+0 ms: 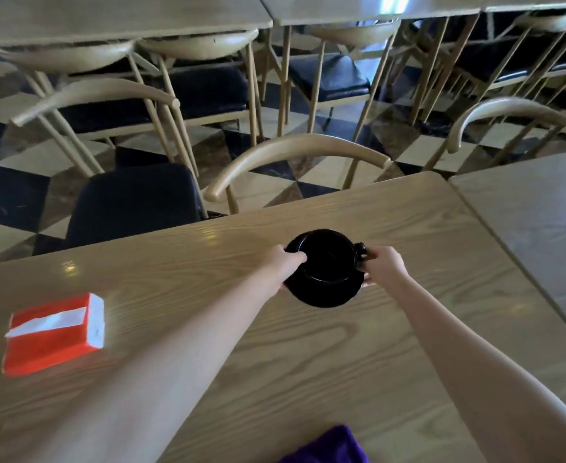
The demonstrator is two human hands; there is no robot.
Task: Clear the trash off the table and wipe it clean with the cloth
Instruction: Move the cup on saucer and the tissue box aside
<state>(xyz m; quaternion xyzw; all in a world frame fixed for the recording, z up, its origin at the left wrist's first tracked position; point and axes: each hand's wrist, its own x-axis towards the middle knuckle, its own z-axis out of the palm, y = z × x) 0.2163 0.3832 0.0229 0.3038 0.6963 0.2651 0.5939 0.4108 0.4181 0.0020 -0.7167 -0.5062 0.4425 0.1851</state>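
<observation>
A light wooden table [308, 345] with a visible grain fills the lower half of the view. It stands in a dining room with a black-and-cream checkered tile floor [14, 195]. A second table of the same wood [535, 222] butts against its right edge, and more tables run along the top of the frame.

A curved-back wooden chair [295, 152] sits just beyond the far edge of the table, and a black padded chair seat [134, 198] is tucked in to its left. Several more chairs of the same kind crowd the floor behind them.

On the table's far half sits a black cup on a black saucer [325, 265], a handle jutting to its right. The left hand [286, 264] grips the saucer's left rim, fingers curled over the edge. The right hand [383, 265] holds the right side by the handle, fingers closed around it; whether they pinch the handle or the saucer is hard to tell. Both bare forearms reach across the tabletop.

An orange rectangular tissue box with a white strip [54, 332] lies near the left edge, well apart from the cup. A purple cloth [328, 446] lies at the near edge, cut off by the bottom of the frame. The cup's inside is too dark to read, and the box is blurred.
</observation>
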